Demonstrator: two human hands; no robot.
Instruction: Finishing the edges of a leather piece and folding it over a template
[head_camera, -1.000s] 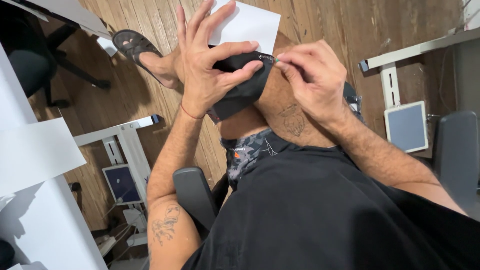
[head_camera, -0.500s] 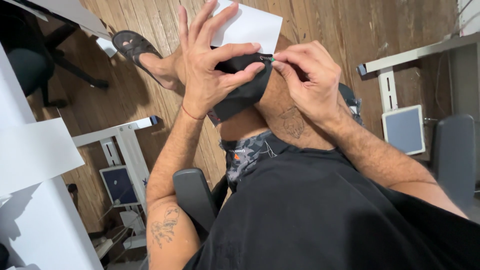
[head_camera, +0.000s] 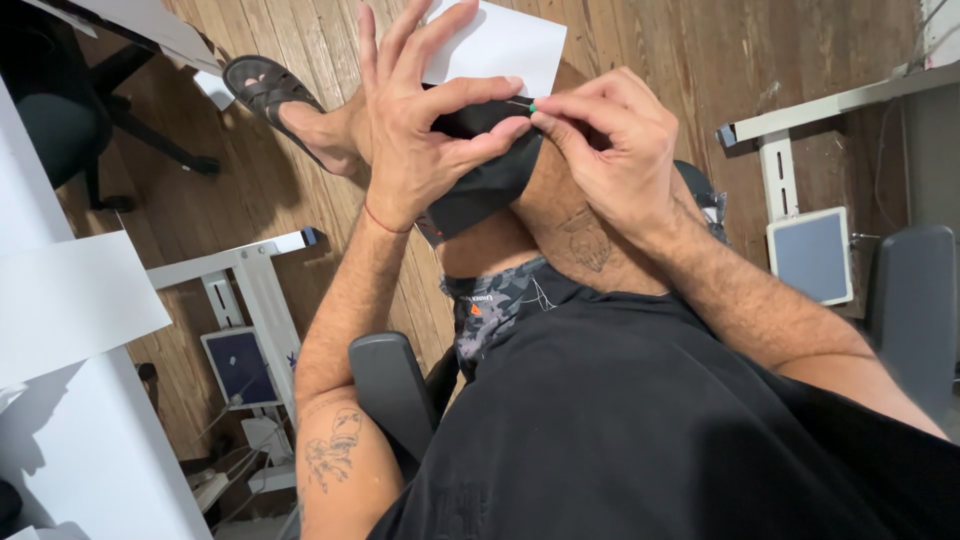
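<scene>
the person sits in a chair with one leg crossed over the other, and both hands work above the raised knee. the left hand (head_camera: 420, 140) pinches a piece of black fabric (head_camera: 480, 180) between thumb and forefinger, the other fingers fanned out and pointing up. the fabric drapes down over the knee, just below the fingertips. the right hand (head_camera: 610, 150) is curled, its thumb and forefinger pressed together on a thin pin with a green head (head_camera: 527, 105), right at the top edge of the fabric, touching the left forefinger. behind the hands a white sheet of paper (head_camera: 500, 45) lies on the wooden floor (head_camera: 650, 40). a dark sandal (head_camera: 262, 85) is on the crossed foot, off to the left. the chair's black armrest (head_camera: 390, 385) sits beside the tattooed left forearm. a white table leg (head_camera: 250, 285) stands near it.
</scene>
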